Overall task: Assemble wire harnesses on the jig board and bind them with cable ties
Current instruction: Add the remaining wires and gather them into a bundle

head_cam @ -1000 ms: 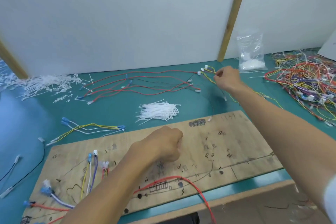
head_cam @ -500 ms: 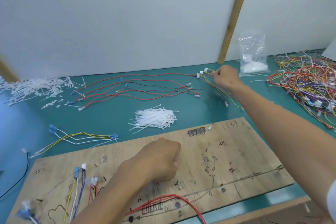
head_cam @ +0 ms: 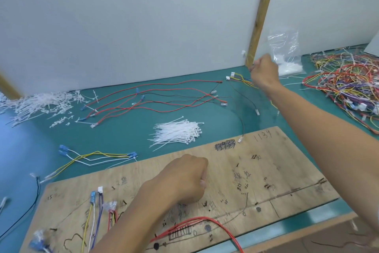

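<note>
Teal table, white cable ties, red wires, scribbled tan jig board

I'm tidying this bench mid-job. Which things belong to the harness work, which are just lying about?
In the job: jig board, connector wires gripped by the right hand, cable ties, red wires.
Lying about: plastic bag, tie offcuts, tangled wire heap.

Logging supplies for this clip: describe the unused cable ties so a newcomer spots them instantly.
Start at the wooden jig board. Just beyond its far edge lies the cable tie bundle. Unlike the scattered white pieces far left, these lie neatly parallel.
</note>
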